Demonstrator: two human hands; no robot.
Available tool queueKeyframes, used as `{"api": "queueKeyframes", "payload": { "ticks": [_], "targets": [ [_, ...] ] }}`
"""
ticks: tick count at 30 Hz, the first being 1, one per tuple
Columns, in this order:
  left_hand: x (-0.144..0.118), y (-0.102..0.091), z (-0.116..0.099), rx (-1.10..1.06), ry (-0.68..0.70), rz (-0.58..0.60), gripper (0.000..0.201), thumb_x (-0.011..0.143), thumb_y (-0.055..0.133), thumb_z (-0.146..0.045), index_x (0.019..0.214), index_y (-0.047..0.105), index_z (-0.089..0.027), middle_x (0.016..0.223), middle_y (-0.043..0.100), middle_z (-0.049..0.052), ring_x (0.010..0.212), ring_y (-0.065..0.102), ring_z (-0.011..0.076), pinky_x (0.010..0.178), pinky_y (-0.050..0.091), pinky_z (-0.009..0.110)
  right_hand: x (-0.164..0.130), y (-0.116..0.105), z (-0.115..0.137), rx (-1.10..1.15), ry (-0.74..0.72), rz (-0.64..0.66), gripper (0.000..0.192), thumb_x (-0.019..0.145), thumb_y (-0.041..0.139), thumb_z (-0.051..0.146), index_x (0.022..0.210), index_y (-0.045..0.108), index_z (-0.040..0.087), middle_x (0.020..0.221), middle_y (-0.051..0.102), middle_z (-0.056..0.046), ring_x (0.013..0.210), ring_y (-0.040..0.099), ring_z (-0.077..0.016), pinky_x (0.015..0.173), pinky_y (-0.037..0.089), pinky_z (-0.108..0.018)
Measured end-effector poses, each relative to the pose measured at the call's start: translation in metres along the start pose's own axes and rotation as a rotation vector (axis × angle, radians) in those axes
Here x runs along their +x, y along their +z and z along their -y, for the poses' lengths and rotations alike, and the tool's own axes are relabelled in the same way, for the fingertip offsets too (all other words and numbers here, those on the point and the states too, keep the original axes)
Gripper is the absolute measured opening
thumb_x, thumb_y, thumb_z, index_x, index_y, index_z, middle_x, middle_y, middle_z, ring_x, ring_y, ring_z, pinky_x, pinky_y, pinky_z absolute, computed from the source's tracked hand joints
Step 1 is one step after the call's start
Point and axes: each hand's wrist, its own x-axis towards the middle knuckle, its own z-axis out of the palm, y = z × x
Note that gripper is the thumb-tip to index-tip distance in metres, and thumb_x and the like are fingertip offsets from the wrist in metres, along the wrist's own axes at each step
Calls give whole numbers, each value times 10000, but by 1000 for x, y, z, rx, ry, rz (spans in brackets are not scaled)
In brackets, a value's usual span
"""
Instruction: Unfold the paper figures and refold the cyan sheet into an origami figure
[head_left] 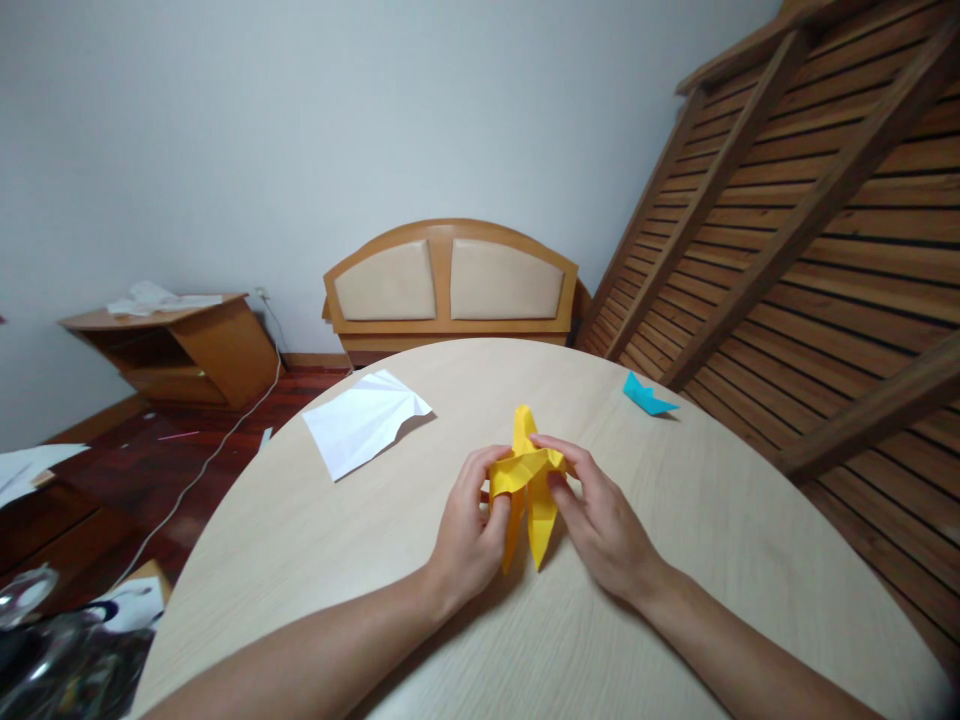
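Hands meet at the centre of the frame over a round, pale wood-grain table (675, 600). The left hand (469, 535) pinches the left side of a yellow folded-paper figure (529, 480), thumb and fingers closed on its creased middle. The right hand (600, 520) grips the figure's right side, its fingertips on the top fold. The figure is held just above the tabletop, one point up and two long points hanging down between the hands.

Upper left of the hands, a creased white paper sheet (364, 420) lies flat on the table. At upper right, near the table's far edge, sits a small blue folded-paper boat (646, 395).

At far left, an open-fronted wooden cabinet (180, 350) stands on the floor with crumpled white papers (154, 298) on top; what its shelf holds cannot be made out.
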Motion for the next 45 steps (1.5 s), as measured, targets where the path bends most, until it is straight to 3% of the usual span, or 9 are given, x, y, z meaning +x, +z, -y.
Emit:
{"api": "queueKeyframes", "payload": {
  "ticks": [4, 11, 18, 23, 27, 32, 37, 41, 45],
  "targets": [
    [0, 0, 5, 28, 86, -24, 512, 929, 441, -101, 1428, 467, -216, 1419, 554, 122, 1303, 524, 229, 1102, 413, 416, -7, 10, 0, -43, 45, -6, 720, 874, 659, 283, 1485, 279, 261, 1446, 514, -139, 1321, 535, -289, 1096, 466, -515],
    [-1, -2, 14, 172, 253, 103, 704, 929, 399, -42, 1577, 228, -256, 1502, 497, 99, 1377, 480, 210, 1145, 403, 425, -7, 14, -1, -17, 55, -84, 844, 799, 557, 79, 1530, 170, 248, 1458, 488, -142, 1341, 516, -266, 1108, 456, -508],
    [9, -10, 18, 177, 282, 47, 599, 919, 440, -47, 1464, 472, -293, 1492, 516, 51, 1382, 480, 213, 1176, 372, 452, 2, -11, -14, -49, 34, -81, 641, 845, 603, 160, 1441, 382, 243, 1351, 599, -138, 1197, 613, -296, 997, 530, -527],
    [8, -7, 14, -16, 128, -19, 508, 957, 430, -113, 1442, 497, -247, 1468, 542, 74, 1363, 499, 201, 1184, 350, 429, 4, -9, -10, -175, 2, -102, 500, 899, 601, 251, 1376, 453, 244, 1289, 640, -129, 1137, 640, -303, 953, 549, -531],
    [6, -4, 11, -144, -13, -84, 415, 1006, 431, -243, 1408, 525, -208, 1416, 588, 100, 1306, 553, 207, 1160, 377, 411, 1, -2, -7, -248, -96, -54, 595, 874, 581, 183, 1437, 398, 247, 1339, 616, -127, 1223, 599, -310, 1016, 509, -556],
    [10, -5, 12, -122, -49, -136, 379, 1006, 433, -273, 1363, 544, -212, 1365, 618, 95, 1270, 570, 210, 1135, 389, 415, 0, -5, -5, -175, -62, -29, 631, 901, 497, 132, 1496, 315, 242, 1397, 593, -116, 1290, 562, -264, 1069, 482, -515],
    [16, -5, 10, -246, -175, -259, 265, 959, 510, -370, 1100, 625, -178, 1059, 697, 73, 967, 661, 196, 877, 526, 321, -3, -9, -3, 13, -137, 59, 539, 960, 490, 360, 1475, 378, 252, 1429, 560, -111, 1310, 532, -281, 1095, 444, -512],
    [20, -4, 9, -427, -332, -268, 380, 867, 631, -515, 1020, 620, -168, 909, 694, 49, 760, 646, 166, 686, 517, 267, 0, -4, -11, 139, 71, -96, 376, 1000, 442, 339, 1360, 509, 252, 1366, 590, -116, 1233, 574, -262, 1025, 489, -490],
    [19, -3, 7, -502, -437, -199, 482, 767, 727, -564, 1011, 656, -155, 852, 717, 57, 701, 655, 173, 628, 507, 264, 7, -1, -17, 328, 225, -88, 373, 980, 490, 359, 1331, 550, 249, 1389, 587, -126, 1202, 597, -262, 991, 512, -480]
  ]
}}
